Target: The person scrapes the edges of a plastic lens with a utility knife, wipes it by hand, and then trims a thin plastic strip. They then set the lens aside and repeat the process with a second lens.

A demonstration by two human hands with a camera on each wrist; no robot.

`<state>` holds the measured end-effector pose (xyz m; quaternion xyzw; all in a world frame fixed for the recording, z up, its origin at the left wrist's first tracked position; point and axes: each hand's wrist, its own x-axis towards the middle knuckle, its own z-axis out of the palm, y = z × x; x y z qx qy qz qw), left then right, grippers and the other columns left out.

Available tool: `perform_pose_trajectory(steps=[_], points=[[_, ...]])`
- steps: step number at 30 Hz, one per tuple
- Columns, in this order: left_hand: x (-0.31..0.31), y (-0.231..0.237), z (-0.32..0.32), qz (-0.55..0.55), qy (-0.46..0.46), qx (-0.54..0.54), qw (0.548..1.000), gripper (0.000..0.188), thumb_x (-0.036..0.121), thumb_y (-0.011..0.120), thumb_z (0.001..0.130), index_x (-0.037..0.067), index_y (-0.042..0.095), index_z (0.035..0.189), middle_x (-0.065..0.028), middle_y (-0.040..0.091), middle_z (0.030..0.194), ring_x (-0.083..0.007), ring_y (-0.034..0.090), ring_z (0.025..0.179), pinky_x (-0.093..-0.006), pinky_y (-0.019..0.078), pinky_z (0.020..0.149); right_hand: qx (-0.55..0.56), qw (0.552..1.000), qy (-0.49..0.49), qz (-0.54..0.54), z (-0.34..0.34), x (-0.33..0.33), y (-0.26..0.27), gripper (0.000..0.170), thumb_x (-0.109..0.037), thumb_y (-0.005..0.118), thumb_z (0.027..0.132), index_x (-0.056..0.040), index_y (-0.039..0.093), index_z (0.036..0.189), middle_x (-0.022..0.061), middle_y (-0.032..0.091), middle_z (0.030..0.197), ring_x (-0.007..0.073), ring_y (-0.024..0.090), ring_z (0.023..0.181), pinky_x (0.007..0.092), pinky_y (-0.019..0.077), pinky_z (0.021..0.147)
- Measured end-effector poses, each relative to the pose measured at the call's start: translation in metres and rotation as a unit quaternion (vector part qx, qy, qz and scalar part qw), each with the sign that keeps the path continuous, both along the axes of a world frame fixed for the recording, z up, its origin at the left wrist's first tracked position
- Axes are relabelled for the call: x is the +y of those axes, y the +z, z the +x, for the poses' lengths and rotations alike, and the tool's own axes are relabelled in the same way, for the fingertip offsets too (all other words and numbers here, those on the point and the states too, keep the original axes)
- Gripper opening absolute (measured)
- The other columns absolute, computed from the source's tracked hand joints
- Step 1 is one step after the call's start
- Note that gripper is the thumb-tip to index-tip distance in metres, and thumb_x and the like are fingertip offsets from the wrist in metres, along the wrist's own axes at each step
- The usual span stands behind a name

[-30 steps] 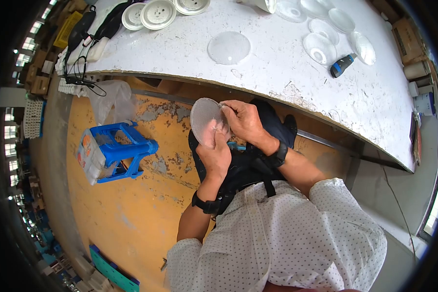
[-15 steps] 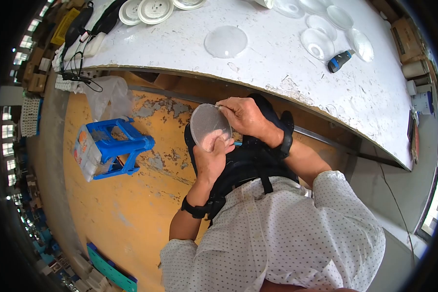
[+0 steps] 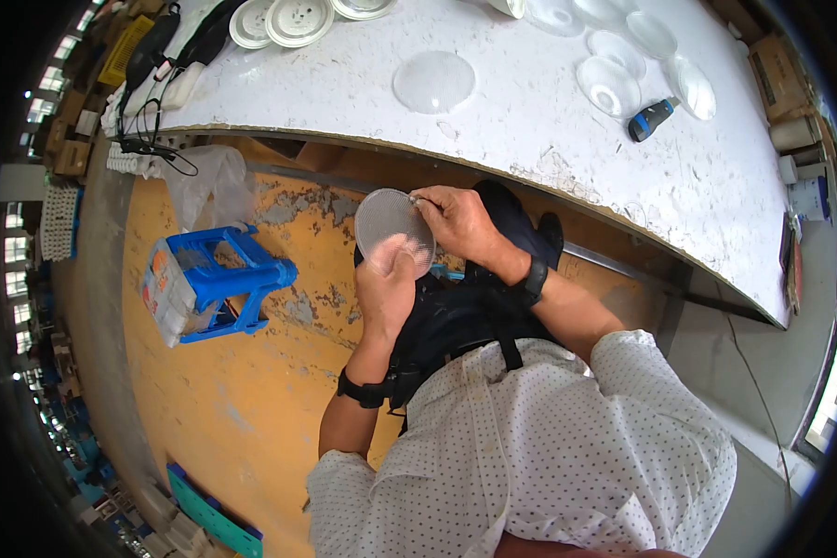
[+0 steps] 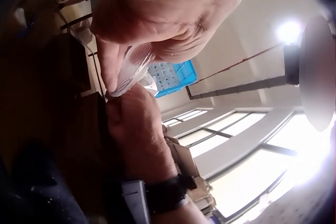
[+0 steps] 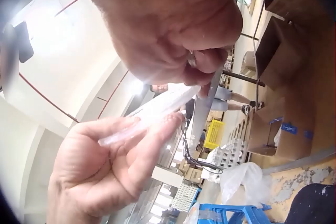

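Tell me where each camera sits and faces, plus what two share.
Head: worn on the head, facing forward-down at the disc and table; left hand, right hand, shirt show.
Left wrist: worn there, facing the disc, windows beyond; both hands, left nearest.
Right wrist: worn there, facing the disc, blue stool beyond; both hands, right nearest.
Shared: head and right wrist both show the blue stool.

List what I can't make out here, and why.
Left wrist view: much of the round, clear, textured plastic disc is hidden by the left hand.
Head view: anything the right hand pinches besides the disc's rim is too small to tell.
Head view: the rightmost flat, white, round plastic dish is cut off by the top edge.
Head view: markings on the middle such dish are too small to read.
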<state>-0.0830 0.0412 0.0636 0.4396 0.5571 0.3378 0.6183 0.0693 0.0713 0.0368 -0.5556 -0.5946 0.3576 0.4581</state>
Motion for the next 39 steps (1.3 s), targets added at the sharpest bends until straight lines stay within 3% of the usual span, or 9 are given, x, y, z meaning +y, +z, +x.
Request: perform_pose_trajectory(steps=[5, 7, 12, 14, 28, 33, 36, 38, 39], points=[[-0.005, -0.022, 0.026, 0.229, 0.120, 0.051, 0.965, 0.035, 0.005, 0.054, 0.088, -0.010, 0.051, 0.119, -0.0177, 0.064, 0.107, -0.0206, 0.063, 0.096, -0.0298, 0.0496, 0.083, 0.012, 0.997, -0.074, 0.024, -0.016, -0.003, -0.004, 0.020, -0.008, 0.055, 0.083, 0.0040, 0.064, 0.096, 0.0233, 0.064, 0.088, 0.0366, 0.064, 0.082, 0.0381, 0.0517, 0.071], [-0.002, -0.013, 0.035, 0.195, 0.127, 0.084, 0.969, 0.037, 0.001, 0.053, 0.089, -0.010, 0.045, 0.124, -0.0188, 0.057, 0.117, -0.0215, 0.057, 0.107, -0.0298, 0.0462, 0.091, 0.050, 0.995, -0.091, 0.009, -0.022, -0.005, -0.003, 0.021, -0.009, 0.054, 0.084, 0.0039, 0.063, 0.097, 0.0232, 0.064, 0.087, 0.0371, 0.064, 0.080, 0.0377, 0.0518, 0.070], [0.002, -0.019, 0.033, 0.180, 0.102, 0.118, 0.971, 0.031, 0.000, 0.048, 0.090, -0.012, 0.049, 0.119, -0.0205, 0.057, 0.115, -0.0233, 0.060, 0.102, -0.0306, 0.0499, 0.085, 0.052, 0.994, -0.091, -0.024, -0.016, -0.003, -0.002, 0.020, -0.009, 0.054, 0.085, 0.0040, 0.064, 0.097, 0.0227, 0.064, 0.085, 0.0365, 0.065, 0.078, 0.0368, 0.0520, 0.068], [-0.002, -0.010, 0.038, 0.119, 0.119, 0.036, 0.985, 0.029, -0.002, 0.045, 0.090, -0.014, 0.051, 0.116, -0.0222, 0.057, 0.112, -0.0258, 0.061, 0.098, -0.0331, 0.0539, 0.081, 0.037, 0.995, -0.093, -0.006, -0.010, 0.000, -0.005, 0.020, -0.008, 0.053, 0.085, 0.0040, 0.064, 0.096, 0.0225, 0.064, 0.084, 0.0361, 0.065, 0.077, 0.0365, 0.0521, 0.068], [-0.006, 0.012, 0.022, -0.008, 0.061, -0.058, 0.996, 0.024, -0.003, 0.045, 0.088, -0.016, 0.053, 0.107, -0.0221, 0.061, 0.099, -0.0284, 0.066, 0.085, -0.0339, 0.0595, 0.072, -0.078, 0.991, 0.040, 0.099, 0.016, 0.010, 0.006, 0.019, -0.009, 0.058, 0.083, 0.0032, 0.065, 0.095, 0.0210, 0.065, 0.087, 0.0356, 0.065, 0.078, 0.0371, 0.0534, 0.069], [0.000, 0.010, 0.007, -0.057, 0.011, -0.049, 0.997, 0.024, -0.002, 0.047, 0.088, -0.016, 0.054, 0.107, -0.0219, 0.061, 0.100, -0.0268, 0.067, 0.084, -0.0323, 0.0597, 0.069, -0.041, 0.997, 0.038, 0.060, 0.012, 0.007, 0.002, 0.018, -0.007, 0.058, 0.083, 0.0037, 0.065, 0.096, 0.0208, 0.066, 0.085, 0.0319, 0.066, 0.075, 0.0344, 0.0531, 0.067], [0.003, 0.005, 0.009, -0.017, 0.003, 0.001, 1.000, 0.026, -0.002, 0.051, 0.086, -0.014, 0.054, 0.108, -0.0195, 0.062, 0.102, -0.0250, 0.066, 0.089, -0.0302, 0.0568, 0.072, -0.011, 0.997, -0.022, 0.075, 0.000, 0.003, -0.004, 0.018, -0.005, 0.058, 0.084, 0.0040, 0.065, 0.097, 0.0202, 0.066, 0.084, 0.0265, 0.067, 0.073, 0.0313, 0.0526, 0.064], [-0.001, -0.007, 0.018, 0.182, 0.100, 0.055, 0.977, 0.029, 0.001, 0.055, 0.085, -0.012, 0.055, 0.111, -0.0192, 0.064, 0.104, -0.0241, 0.066, 0.094, -0.0301, 0.0530, 0.077, 0.015, 0.993, -0.079, 0.087, -0.009, 0.004, -0.005, 0.018, -0.006, 0.058, 0.085, 0.0047, 0.065, 0.098, 0.0188, 0.067, 0.083, 0.0210, 0.066, 0.071, 0.0296, 0.0519, 0.063], [-0.001, -0.007, 0.023, 0.181, 0.099, 0.055, 0.977, 0.029, 0.001, 0.055, 0.085, -0.012, 0.055, 0.111, -0.0192, 0.064, 0.104, -0.0241, 0.066, 0.094, -0.0301, 0.0530, 0.077, 0.015, 0.993, -0.080, 0.086, -0.014, 0.003, -0.003, 0.018, -0.006, 0.058, 0.085, 0.0047, 0.065, 0.098, 0.0188, 0.067, 0.083, 0.0210, 0.066, 0.071, 0.0296, 0.0519, 0.063]])
